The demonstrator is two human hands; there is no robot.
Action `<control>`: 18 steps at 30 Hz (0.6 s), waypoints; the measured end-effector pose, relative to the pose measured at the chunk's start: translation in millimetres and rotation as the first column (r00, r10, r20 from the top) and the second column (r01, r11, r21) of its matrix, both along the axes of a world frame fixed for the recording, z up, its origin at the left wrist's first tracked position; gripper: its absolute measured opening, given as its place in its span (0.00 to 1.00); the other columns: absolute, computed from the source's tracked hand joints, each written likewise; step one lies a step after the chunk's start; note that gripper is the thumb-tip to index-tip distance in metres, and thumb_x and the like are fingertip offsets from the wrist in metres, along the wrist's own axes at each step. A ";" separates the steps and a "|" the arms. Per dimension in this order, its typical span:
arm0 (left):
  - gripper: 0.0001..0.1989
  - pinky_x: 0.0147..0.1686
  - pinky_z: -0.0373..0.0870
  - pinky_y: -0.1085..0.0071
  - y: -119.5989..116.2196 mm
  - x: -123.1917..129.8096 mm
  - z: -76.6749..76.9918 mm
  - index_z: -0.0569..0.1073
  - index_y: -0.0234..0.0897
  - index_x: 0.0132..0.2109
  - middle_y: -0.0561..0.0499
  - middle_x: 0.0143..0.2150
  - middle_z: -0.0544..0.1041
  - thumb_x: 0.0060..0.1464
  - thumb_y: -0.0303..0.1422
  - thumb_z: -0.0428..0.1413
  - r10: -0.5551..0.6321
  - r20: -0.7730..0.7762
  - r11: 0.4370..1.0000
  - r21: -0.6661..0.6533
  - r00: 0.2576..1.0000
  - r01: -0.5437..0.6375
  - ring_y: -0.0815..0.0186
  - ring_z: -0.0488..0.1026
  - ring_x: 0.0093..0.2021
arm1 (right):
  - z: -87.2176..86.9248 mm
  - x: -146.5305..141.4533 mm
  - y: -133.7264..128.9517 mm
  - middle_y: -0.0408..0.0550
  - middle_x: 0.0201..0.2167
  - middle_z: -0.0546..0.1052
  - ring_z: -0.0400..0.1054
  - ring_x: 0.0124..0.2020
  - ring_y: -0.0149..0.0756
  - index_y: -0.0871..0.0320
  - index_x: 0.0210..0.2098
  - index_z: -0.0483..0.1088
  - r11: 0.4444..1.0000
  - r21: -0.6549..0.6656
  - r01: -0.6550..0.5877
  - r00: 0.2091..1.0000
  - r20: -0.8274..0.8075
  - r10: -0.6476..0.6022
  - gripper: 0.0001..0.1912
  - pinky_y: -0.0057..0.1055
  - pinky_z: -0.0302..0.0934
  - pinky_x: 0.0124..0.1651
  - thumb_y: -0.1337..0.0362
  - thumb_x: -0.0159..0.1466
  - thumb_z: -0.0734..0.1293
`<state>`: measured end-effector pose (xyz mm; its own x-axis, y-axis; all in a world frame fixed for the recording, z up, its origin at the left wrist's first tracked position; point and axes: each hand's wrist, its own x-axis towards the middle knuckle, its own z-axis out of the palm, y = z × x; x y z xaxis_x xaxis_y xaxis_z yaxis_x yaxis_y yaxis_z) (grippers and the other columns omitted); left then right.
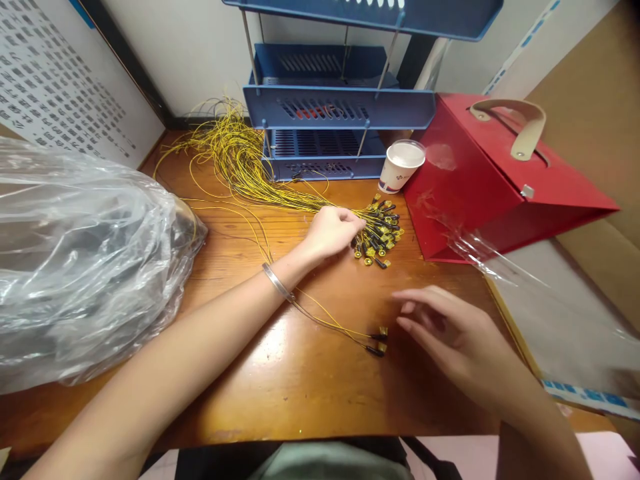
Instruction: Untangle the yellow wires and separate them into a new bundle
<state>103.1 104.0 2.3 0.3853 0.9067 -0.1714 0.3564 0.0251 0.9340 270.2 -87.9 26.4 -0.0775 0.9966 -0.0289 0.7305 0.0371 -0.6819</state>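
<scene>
My left hand (333, 230) is closed at the front of a thick bundle of thin yellow-and-black wires (250, 177), with its fingertips around the wires just behind their ends. Past those fingers, the black sleeves and yellow tips (383, 230) fan out in a cluster. My right hand (445, 327) hovers over the table's right half, thumb and fingers apart, holding nothing. Left of its fingertips, two separate wires (330, 320) lie on the wood, ending in black sleeves with yellowish tabs (377, 343). These two run back beneath my left forearm, which hides part of them.
Behind the bundle stands a blue tiered rack (340, 107). A paper cup (400, 167) is beside a red box (475, 173) with a beige handle. Clear plastic bagging (90, 267) fills the left side. The wooden table (280, 393) ends in front of me.
</scene>
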 end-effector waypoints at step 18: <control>0.15 0.21 0.52 0.74 -38.5 -19.7 17.6 0.73 0.33 0.31 0.55 0.27 0.70 0.57 0.41 0.62 -0.025 0.483 0.931 -0.308 0.875 0.196 0.76 0.59 0.22 | -9.4 -34.9 70.2 0.50 0.35 0.83 0.75 0.30 0.36 0.57 0.43 0.80 0.964 0.013 0.267 0.796 -0.566 -0.213 0.13 0.30 0.66 0.29 0.59 0.60 0.75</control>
